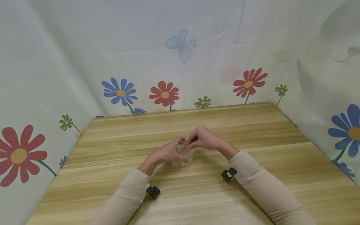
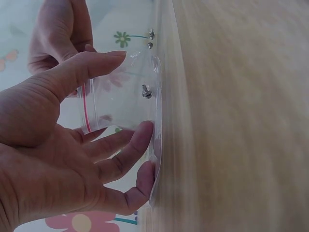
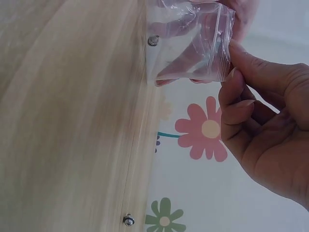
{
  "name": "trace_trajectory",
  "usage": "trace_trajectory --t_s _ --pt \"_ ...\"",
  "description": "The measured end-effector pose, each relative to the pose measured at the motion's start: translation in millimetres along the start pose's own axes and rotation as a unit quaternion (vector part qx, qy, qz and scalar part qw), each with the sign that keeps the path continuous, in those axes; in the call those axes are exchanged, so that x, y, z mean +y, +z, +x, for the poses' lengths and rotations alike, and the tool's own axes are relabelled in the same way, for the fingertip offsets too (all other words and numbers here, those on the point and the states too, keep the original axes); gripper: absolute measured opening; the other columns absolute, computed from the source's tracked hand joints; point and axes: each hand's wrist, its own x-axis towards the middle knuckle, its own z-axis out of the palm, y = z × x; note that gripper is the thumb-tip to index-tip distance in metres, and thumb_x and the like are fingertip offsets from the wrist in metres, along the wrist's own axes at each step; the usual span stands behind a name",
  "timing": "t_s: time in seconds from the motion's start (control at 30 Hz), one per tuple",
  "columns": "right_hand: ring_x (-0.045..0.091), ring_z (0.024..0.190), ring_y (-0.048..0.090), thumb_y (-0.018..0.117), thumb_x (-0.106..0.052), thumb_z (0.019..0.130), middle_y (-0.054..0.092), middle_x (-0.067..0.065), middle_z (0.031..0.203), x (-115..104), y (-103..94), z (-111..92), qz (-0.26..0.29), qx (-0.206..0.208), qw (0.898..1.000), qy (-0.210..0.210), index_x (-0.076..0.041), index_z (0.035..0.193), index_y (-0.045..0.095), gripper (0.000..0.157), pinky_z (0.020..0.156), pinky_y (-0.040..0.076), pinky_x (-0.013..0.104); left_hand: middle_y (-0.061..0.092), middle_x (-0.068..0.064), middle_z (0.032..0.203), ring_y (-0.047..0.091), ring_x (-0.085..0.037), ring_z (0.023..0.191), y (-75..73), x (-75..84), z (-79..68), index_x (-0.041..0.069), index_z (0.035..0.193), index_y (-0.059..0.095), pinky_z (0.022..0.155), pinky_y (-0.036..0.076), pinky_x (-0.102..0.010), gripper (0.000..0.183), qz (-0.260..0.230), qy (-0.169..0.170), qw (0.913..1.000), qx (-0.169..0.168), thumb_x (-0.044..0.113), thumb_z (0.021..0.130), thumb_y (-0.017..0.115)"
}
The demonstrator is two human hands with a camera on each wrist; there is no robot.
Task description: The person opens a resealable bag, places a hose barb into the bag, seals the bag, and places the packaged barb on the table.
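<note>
A small clear zip bag (image 1: 184,150) with a red line along its seal stands upright close over the middle of the wooden table. My left hand (image 1: 170,152) grips it from the side, thumb on one face and fingers behind and under the other. At the sealed top edge, my right hand (image 1: 207,139) pinches a corner between thumb and forefinger. Low in the bag, a metal screw (image 2: 146,91) with a washer shows through the film; the right wrist view has this screw (image 3: 153,40) near the bag's bottom. The bag's mouth looks closed or nearly so.
Several small metal screws (image 2: 151,34) stand on the table beyond the bag in the left wrist view. Another screw (image 3: 128,220) is on the table (image 3: 72,121) in the right wrist view. A flower-print curtain (image 1: 213,75) hangs round the table's back and sides.
</note>
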Motion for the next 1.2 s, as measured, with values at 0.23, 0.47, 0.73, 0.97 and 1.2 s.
trace_trajectory --t_s 0.23,0.47,0.73,0.97,1.2 --pt "0.008 0.077 0.065 0.079 -0.003 0.084 0.074 0.002 0.084 2.1 2.2 1.1 -0.007 -0.001 1.0 0.003 -0.001 0.088 0.077 0.004 0.07 0.053 0.025 0.044 -0.018 0.143 0.052 -0.029 0.116 0.6 0.1 0.8 0.008 0.135 0.041 0.097 0.043 -0.044 0.07 0.003 0.002 1.0 -0.002 0.011 0.08 0.084" --pt "0.008 0.077 0.066 0.079 -0.003 0.084 0.074 0.001 0.084 1.6 1.6 -1.0 -0.003 0.001 1.0 0.009 -0.002 0.088 0.078 0.004 0.071 0.053 0.025 0.045 -0.017 0.143 0.052 -0.027 0.114 1.8 2.0 1.1 0.009 0.135 0.041 0.096 0.043 -0.044 0.07 0.003 0.002 1.0 -0.005 0.012 0.08 0.084" --pt "0.009 0.076 0.065 0.079 -0.002 0.084 0.074 0.001 0.084 0.0 -8.1 -7.4 -0.011 0.017 1.0 0.009 0.0 0.088 0.077 0.005 0.071 0.054 0.026 0.043 -0.017 0.145 0.05 -0.03 0.119 2.6 2.8 2.4 0.01 0.137 0.04 0.098 0.042 -0.045 0.073 0.003 -0.01 0.9999 -0.002 0.013 0.079 0.085" --pt "0.011 0.076 0.065 0.08 -0.005 0.084 0.073 0.001 0.084 7.9 -32.8 -19.5 -0.026 0.045 0.998 0.036 -0.003 0.087 0.078 0.004 0.071 0.053 0.029 0.042 -0.021 0.148 0.051 -0.032 0.121 2.6 2.4 2.6 0.009 0.135 0.042 0.098 0.041 -0.045 0.073 0.013 -0.016 0.9997 0.013 0.014 0.077 0.086" --pt "0.014 0.074 0.064 0.078 -0.008 0.087 0.071 0.001 0.083 40.5 -61.9 -39.7 -0.08 0.046 0.994 0.064 0.0 0.089 0.076 0.009 0.071 0.053 0.033 0.042 -0.02 0.149 0.049 -0.032 0.124 3.8 0.4 3.1 0.01 0.133 0.043 0.1 0.04 -0.044 0.071 0.005 -0.014 0.9998 0.013 0.013 0.077 0.087"
